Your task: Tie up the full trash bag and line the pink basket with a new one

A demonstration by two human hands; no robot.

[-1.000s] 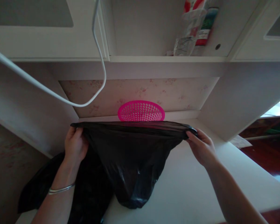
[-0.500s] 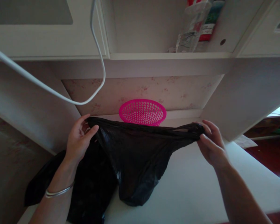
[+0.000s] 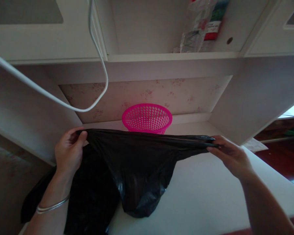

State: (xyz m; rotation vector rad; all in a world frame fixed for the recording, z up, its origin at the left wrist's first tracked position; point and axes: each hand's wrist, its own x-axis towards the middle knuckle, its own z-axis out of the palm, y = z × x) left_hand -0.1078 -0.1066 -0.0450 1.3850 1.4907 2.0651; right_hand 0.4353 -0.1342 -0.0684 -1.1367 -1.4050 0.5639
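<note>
A black plastic bag (image 3: 142,169) is stretched sideways between both hands, its top edge taut and its lower part hanging in a point over the white tabletop (image 3: 201,189). My left hand (image 3: 70,151) pinches the bag's upper left corner between thumb and fingers; a silver bangle circles that wrist. At the other end, my right hand (image 3: 231,156) grips the upper right corner, where layers of the rim show slightly apart. More black plastic (image 3: 90,192) lies beneath my left forearm. Behind the stretched bag stands a pink perforated basket (image 3: 147,117), its lower part hidden.
A white cable (image 3: 83,107) hangs in a loop at upper left. Overhead, an open cabinet shelf (image 3: 171,57) holds clear packaging (image 3: 192,40) and a red-and-green container (image 3: 213,27). White side panels flank the tabletop. Paper (image 3: 256,145) lies by the right edge.
My hands have moved farther apart, pulling the bag's rim wider and tighter. Both hands sit slightly lower in view. The basket has not moved on the table.
</note>
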